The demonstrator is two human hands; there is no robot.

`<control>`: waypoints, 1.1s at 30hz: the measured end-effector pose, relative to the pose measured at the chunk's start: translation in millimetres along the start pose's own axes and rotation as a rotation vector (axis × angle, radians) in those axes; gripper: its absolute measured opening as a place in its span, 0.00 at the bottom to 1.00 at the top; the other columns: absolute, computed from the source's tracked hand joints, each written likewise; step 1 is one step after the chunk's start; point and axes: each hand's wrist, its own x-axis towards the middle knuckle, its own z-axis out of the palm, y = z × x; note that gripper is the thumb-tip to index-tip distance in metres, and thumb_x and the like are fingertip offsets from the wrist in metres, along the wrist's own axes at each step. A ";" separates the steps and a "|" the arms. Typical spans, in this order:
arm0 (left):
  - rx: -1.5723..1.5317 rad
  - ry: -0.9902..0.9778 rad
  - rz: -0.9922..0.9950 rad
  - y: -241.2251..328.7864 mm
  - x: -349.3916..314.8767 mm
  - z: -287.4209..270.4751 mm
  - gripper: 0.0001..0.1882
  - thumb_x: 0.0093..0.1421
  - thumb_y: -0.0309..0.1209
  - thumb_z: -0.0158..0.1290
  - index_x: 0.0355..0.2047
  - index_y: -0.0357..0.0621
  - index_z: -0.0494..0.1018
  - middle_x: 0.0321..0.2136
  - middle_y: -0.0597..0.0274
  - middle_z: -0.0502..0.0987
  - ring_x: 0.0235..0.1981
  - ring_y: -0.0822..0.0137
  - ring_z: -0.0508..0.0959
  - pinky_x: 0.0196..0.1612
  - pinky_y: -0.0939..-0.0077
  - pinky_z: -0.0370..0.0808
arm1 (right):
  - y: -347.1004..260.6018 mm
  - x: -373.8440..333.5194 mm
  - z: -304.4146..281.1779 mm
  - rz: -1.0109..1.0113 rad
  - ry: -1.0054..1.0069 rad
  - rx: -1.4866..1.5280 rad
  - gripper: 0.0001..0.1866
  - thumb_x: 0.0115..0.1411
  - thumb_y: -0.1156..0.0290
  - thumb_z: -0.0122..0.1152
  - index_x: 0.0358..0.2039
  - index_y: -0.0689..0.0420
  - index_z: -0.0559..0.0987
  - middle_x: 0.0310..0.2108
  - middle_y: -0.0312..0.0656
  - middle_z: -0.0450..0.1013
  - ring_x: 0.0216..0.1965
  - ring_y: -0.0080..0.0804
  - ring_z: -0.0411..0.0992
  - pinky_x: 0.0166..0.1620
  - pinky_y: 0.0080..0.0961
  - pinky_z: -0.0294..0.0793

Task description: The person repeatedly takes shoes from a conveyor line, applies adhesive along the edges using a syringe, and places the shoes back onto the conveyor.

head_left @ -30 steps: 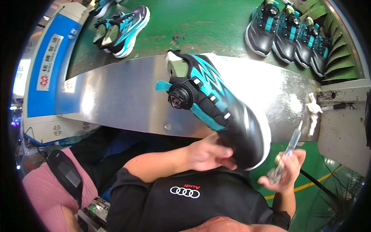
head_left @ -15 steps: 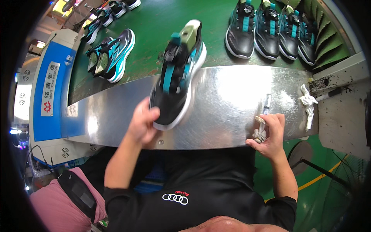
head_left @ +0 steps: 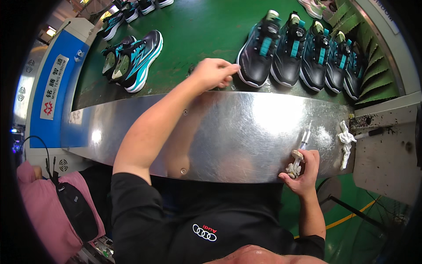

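The left hand (head_left: 214, 72) is stretched out over the far edge of the shiny sheet-metal workbench (head_left: 228, 132), fingers curled loosely with nothing in them, fingertips just beside the toe of the nearest black-and-teal sports shoe with a white sole (head_left: 259, 48). Half a second ago that hand gripped such a shoe above the bench; now the shoe stands on the green conveyor belt (head_left: 198, 31) at the left end of the row, so the hand has let it go and the shoe looks handed on.

The right hand (head_left: 303, 171) rests at the near edge of the bench, closed around a slim clear syringe-like applicator (head_left: 302, 145) whose tip points away across the metal; it held this tool earlier too, and has barely moved.

Counting outward: five black-and-teal shoes stand side by side in the row on the belt, toes toward the bench. Two more teal-and-black shoes (head_left: 134, 59) lie as a pair further left on the belt, and parts of several others show at the top edge, too cropped to count. One knotted white rag (head_left: 345, 143) lies on the bench just right of the applicator. A blue machine panel (head_left: 52, 88) borders the belt on the left, and a pink-clad person (head_left: 39, 207) sits at the lower left.
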 end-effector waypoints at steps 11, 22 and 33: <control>-0.324 0.800 0.336 -128.2 -132.2 -201.6 0.16 0.57 0.22 0.52 0.45 0.36 0.62 0.37 0.58 0.72 0.39 0.64 0.75 0.44 0.73 0.72 | -0.1 11.7 -5.4 -0.103 0.038 0.019 0.36 0.36 0.55 0.75 0.44 0.58 0.70 0.30 0.40 0.70 0.29 0.39 0.64 0.36 0.32 0.64; 0.024 0.768 0.351 -70.2 -83.7 -176.0 0.30 0.50 0.21 0.60 0.54 0.37 0.63 0.48 0.61 0.71 0.47 0.69 0.70 0.53 0.74 0.65 | -6.1 7.1 -1.3 -0.098 0.060 -0.015 0.35 0.34 0.59 0.75 0.43 0.59 0.71 0.30 0.41 0.70 0.29 0.39 0.64 0.36 0.33 0.66; 0.440 0.468 0.546 -77.5 -228.2 -25.0 0.45 0.40 0.31 0.67 0.57 0.36 0.57 0.48 0.52 0.67 0.53 0.59 0.66 0.53 0.67 0.66 | 7.2 -6.7 -3.9 0.047 0.052 0.117 0.36 0.38 0.55 0.73 0.44 0.61 0.70 0.32 0.43 0.68 0.31 0.38 0.63 0.35 0.31 0.64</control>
